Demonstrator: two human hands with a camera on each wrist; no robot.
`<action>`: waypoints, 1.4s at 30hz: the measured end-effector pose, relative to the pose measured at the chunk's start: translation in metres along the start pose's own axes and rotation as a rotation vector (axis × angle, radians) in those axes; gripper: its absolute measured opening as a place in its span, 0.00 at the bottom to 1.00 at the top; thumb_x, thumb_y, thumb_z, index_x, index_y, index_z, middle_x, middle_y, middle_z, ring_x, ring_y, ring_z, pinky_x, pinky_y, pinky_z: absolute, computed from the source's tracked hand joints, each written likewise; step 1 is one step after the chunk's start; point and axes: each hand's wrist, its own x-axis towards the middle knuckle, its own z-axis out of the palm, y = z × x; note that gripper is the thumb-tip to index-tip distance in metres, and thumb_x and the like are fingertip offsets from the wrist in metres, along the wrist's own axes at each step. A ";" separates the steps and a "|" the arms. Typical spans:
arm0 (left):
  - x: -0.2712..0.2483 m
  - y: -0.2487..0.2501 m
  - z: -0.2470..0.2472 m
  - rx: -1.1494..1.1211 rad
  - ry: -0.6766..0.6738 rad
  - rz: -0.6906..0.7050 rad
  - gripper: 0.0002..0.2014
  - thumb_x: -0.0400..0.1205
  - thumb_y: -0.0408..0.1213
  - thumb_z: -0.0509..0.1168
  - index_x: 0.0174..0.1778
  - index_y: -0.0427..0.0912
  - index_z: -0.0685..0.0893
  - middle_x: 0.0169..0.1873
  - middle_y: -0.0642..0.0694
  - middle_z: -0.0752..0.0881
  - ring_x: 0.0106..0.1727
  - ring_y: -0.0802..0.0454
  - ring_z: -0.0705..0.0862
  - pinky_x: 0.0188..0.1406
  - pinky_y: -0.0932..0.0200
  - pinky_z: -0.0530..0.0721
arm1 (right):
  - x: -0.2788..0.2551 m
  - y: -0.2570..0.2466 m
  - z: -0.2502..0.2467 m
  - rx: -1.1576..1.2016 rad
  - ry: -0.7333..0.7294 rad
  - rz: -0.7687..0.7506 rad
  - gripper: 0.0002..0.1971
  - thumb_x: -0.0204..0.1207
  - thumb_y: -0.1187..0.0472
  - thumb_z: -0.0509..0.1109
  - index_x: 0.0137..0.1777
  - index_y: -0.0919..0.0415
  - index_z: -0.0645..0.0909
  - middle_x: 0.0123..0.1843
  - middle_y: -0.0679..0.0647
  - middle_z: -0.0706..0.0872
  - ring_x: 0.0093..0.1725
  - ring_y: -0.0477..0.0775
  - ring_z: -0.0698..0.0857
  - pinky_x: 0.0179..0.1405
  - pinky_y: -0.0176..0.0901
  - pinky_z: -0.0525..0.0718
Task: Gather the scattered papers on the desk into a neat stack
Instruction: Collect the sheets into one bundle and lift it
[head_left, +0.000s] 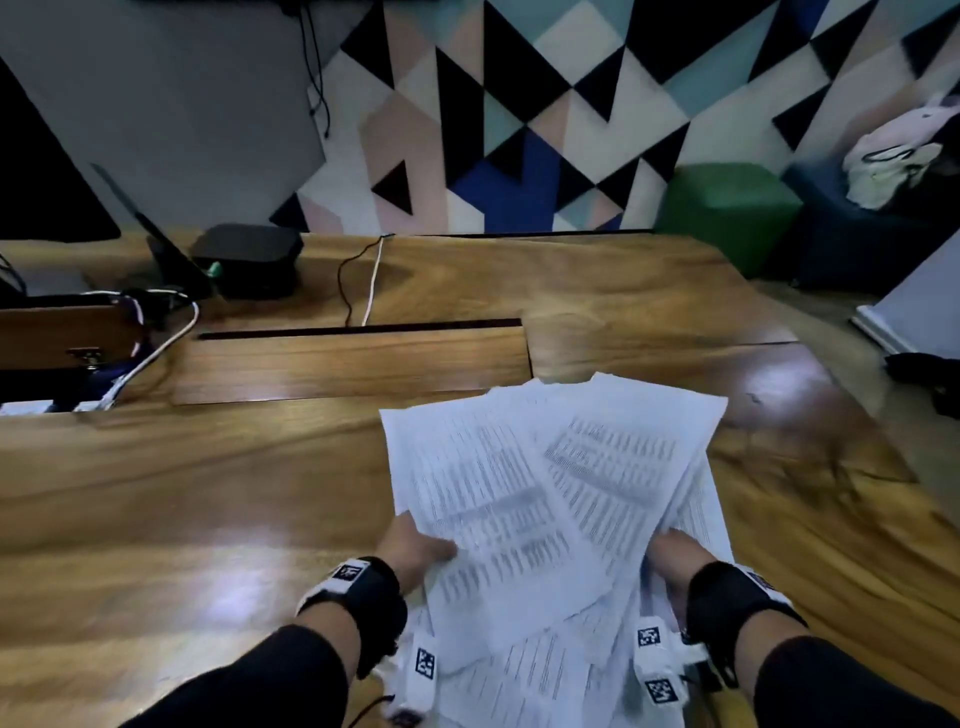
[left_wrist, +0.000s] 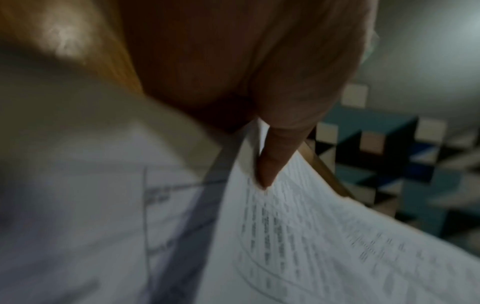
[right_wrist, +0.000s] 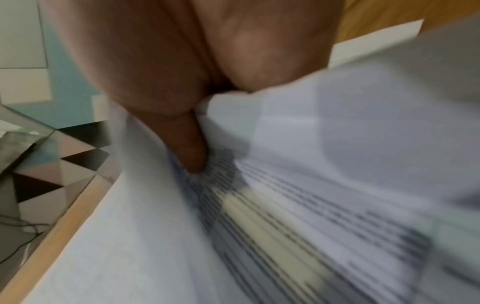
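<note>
A fanned bunch of white printed papers is held up over the wooden desk, the sheets overlapping at uneven angles. My left hand grips the bunch at its left lower edge, thumb lying on the top sheet. The left wrist view shows that thumb pressed on the papers. My right hand grips the right lower edge; its thumb pinches the papers in the right wrist view. More sheets hang below, between my wrists. All views are blurred by motion.
A black box, a dark stand, and white and black cables sit at the desk's far left. A recessed cable flap lies mid-desk. A green cube seat and a bag stand beyond the desk's right edge.
</note>
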 end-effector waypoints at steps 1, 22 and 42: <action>0.004 -0.002 -0.001 0.049 0.006 0.020 0.21 0.69 0.21 0.75 0.58 0.37 0.83 0.53 0.36 0.91 0.54 0.37 0.90 0.59 0.36 0.87 | -0.001 0.001 -0.003 0.022 -0.025 0.009 0.17 0.75 0.59 0.73 0.59 0.67 0.82 0.53 0.62 0.90 0.53 0.64 0.89 0.62 0.63 0.85; -0.002 0.002 0.018 0.508 -0.046 0.321 0.52 0.74 0.45 0.73 0.87 0.54 0.45 0.83 0.48 0.65 0.83 0.48 0.66 0.80 0.47 0.69 | -0.015 -0.004 0.018 0.206 0.008 -0.119 0.19 0.72 0.73 0.74 0.63 0.69 0.82 0.55 0.64 0.90 0.55 0.66 0.88 0.63 0.61 0.82; -0.013 0.045 0.013 -0.186 -0.138 0.167 0.22 0.72 0.34 0.77 0.63 0.39 0.86 0.56 0.41 0.93 0.55 0.43 0.92 0.63 0.38 0.86 | -0.043 -0.043 0.019 0.261 -0.138 -0.243 0.33 0.55 0.53 0.83 0.60 0.70 0.85 0.58 0.69 0.89 0.60 0.69 0.87 0.68 0.71 0.78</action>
